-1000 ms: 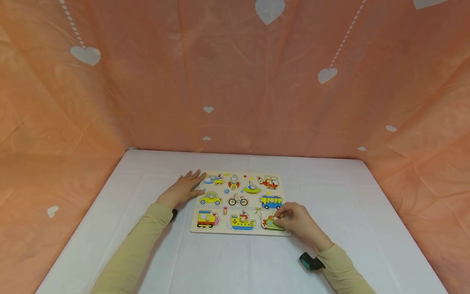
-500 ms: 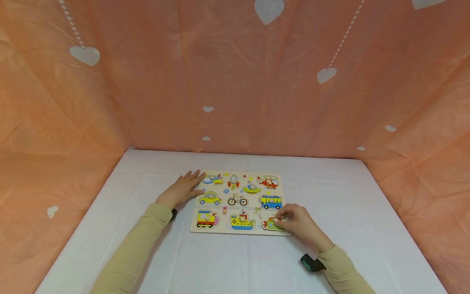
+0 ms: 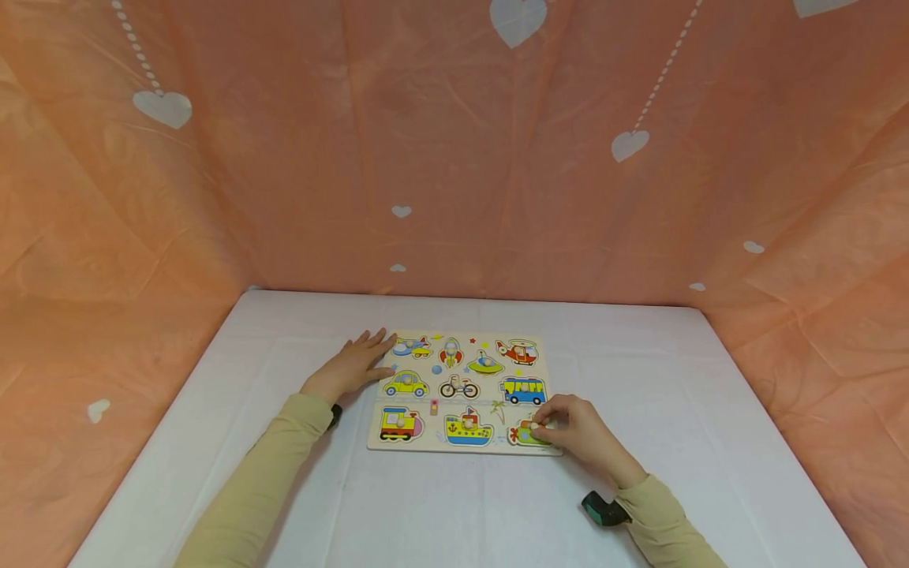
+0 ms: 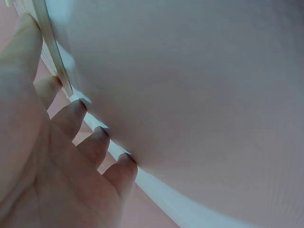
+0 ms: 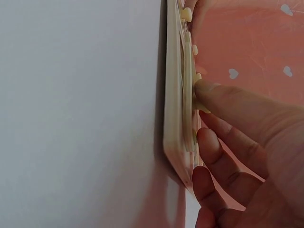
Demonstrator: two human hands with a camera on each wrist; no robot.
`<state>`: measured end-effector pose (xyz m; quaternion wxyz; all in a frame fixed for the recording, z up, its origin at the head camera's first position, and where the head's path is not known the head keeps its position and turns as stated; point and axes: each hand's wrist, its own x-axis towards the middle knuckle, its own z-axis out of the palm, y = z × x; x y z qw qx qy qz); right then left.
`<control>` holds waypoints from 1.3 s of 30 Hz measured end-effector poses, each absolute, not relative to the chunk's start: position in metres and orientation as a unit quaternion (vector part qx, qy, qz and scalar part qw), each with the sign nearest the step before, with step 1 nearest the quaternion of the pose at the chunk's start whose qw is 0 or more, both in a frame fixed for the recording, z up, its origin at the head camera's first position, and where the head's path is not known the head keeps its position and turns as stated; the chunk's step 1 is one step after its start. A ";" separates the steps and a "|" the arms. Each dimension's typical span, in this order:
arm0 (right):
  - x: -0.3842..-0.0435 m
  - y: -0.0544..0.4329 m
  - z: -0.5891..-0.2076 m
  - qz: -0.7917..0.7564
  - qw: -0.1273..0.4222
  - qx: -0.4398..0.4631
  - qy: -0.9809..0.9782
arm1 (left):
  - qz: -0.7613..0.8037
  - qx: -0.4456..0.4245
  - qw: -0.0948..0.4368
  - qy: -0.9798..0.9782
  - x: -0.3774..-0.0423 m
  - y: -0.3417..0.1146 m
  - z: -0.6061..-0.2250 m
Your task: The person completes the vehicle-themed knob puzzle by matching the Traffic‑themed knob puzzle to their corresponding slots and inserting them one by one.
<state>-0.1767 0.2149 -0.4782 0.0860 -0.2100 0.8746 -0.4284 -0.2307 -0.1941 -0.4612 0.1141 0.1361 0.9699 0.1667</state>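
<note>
A wooden knob puzzle board [image 3: 465, 403] with vehicle pieces lies flat on the table. My right hand [image 3: 582, 430] pinches the knob of the green and orange submarine piece [image 3: 522, 435] at the board's lower right corner. From the right wrist, that piece [image 5: 188, 95] shows edge-on, standing a little proud of the board's face. My left hand [image 3: 348, 369], fingers spread, rests at the upper left edge of the board, its thumb and index fingertip against the edge. In the left wrist view its other fingertips [image 4: 124, 164] touch the white tabletop.
Other pieces fill the board, among them a ship [image 3: 469, 430], a train [image 3: 399, 424], a bus [image 3: 524, 390] and a helicopter [image 3: 518, 352]. A white cloth [image 3: 440, 513] covers the table. Orange curtains with hearts [image 3: 454, 158] enclose the back and sides.
The submarine piece has shifted slightly at its spot under my right fingers, which keep hold of the knob. My left hand stays in place at the board's edge.
</note>
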 end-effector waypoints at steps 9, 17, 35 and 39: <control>-0.177 0.215 -0.479 -0.424 0.077 -0.213 0.877 | 0.165 0.137 0.112 0.970 -0.229 -0.194 -0.460; -0.177 0.212 -0.480 -0.425 0.083 -0.207 0.877 | 0.166 0.137 0.113 0.970 -0.229 -0.194 -0.459; -0.178 0.212 -0.481 -0.419 0.076 -0.216 0.879 | 0.168 0.133 0.115 0.970 -0.229 -0.194 -0.459; -0.179 0.212 -0.482 -0.416 0.076 -0.217 0.880 | 0.166 0.135 0.114 0.970 -0.230 -0.194 -0.460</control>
